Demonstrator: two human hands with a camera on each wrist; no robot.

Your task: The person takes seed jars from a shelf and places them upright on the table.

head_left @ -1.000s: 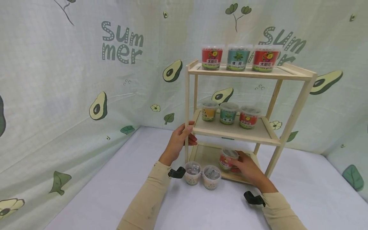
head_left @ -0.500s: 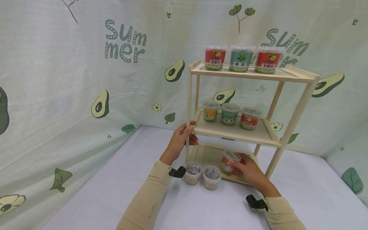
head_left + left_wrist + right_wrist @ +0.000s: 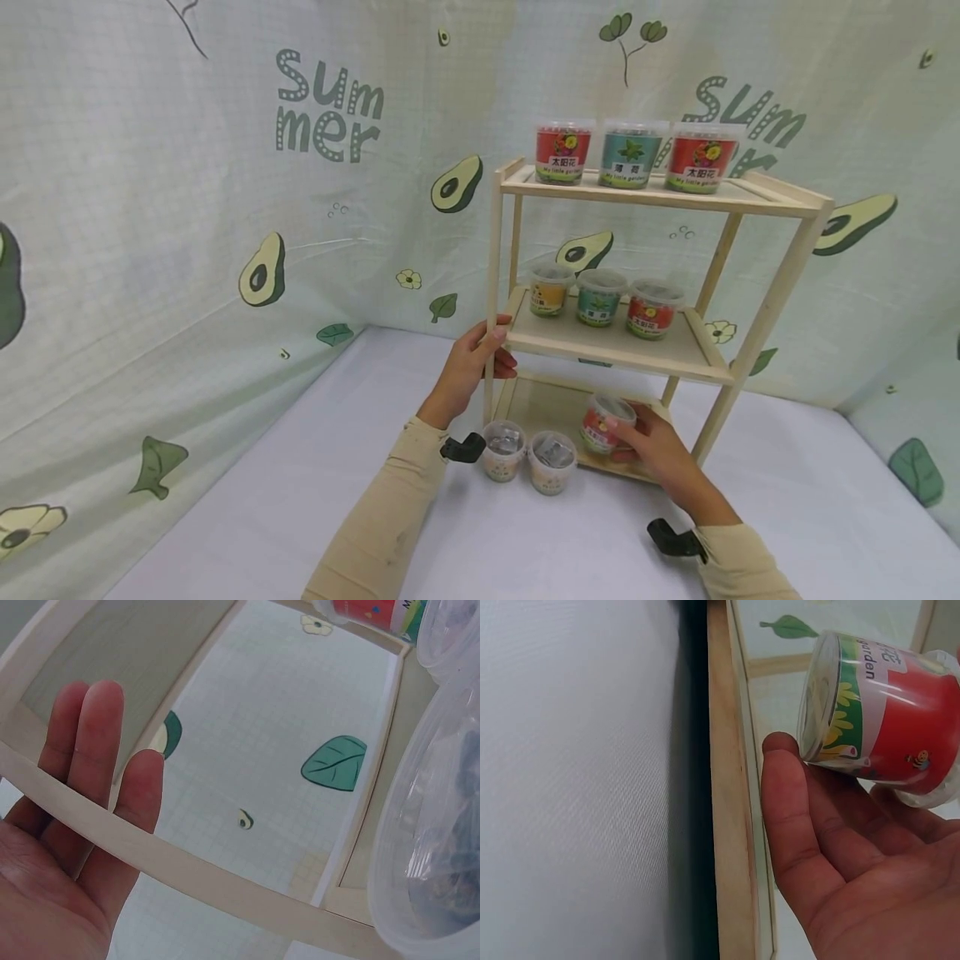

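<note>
My right hand (image 3: pixel 660 450) holds a red-labelled plastic tub (image 3: pixel 597 425) over the bottom tier of a three-tier wooden shelf rack (image 3: pixel 622 357), near its front edge. In the right wrist view, the fingers (image 3: pixel 787 802) lie along the side and base of the tub, which shows a clear lower rim. My left hand (image 3: pixel 463 371) grips the rack's front left post (image 3: pixel 493 275) at about the middle tier, thumb in front and other fingers past it. Two tubs with pale labels, a left one (image 3: pixel 502 454) and a right one (image 3: pixel 551 472), stand before the bottom tier.
On the middle tier stand a yellow tub (image 3: pixel 548 297), a teal tub (image 3: pixel 597 307) and a red tub (image 3: pixel 651 318). The top tier carries a red tub (image 3: pixel 562 158), a teal tub (image 3: pixel 628 162) and another red tub (image 3: pixel 699 165). A printed curtain (image 3: pixel 315 233) surrounds the white table (image 3: pixel 300 467).
My right hand and the red tub have moved slightly right and toward the front edge of the bottom tier. My left hand stays on the post. The head view has shifted a little.
</note>
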